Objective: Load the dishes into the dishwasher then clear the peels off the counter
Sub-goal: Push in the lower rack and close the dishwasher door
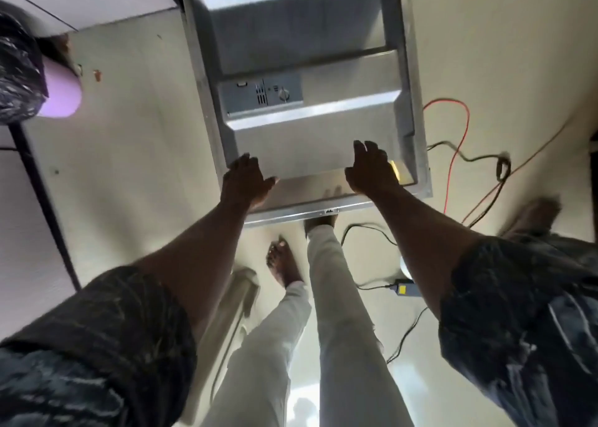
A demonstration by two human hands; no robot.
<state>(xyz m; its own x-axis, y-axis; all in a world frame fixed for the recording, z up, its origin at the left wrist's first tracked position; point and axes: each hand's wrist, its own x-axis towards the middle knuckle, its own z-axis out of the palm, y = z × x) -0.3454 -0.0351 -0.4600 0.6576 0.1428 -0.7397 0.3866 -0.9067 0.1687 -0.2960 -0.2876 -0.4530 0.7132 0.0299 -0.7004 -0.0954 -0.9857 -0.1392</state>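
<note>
Student: Door [307, 142] of the dishwasher, seen from above, swung down near level. No dishes or peels are in view. Where do we set our 2 hands?

Tutor: The left hand [247, 180] and right hand [372, 167] lie on the door's near edge, 1 towards each corner. The fingers are laid fairly straight on the steel and grip nothing that we can see. Any hold under the edge is hidden. We cannot tell whether the door is going down or up. Either way, we judge it best to load both hands evenly, so the panel does not twist, and to move it slowly.

Student: Hazards?

Tutor: Our feet [284, 264] stand just below that edge, and cables [500, 169] trail on the floor beside the door. We should keep toes and cords out from under it.
</note>
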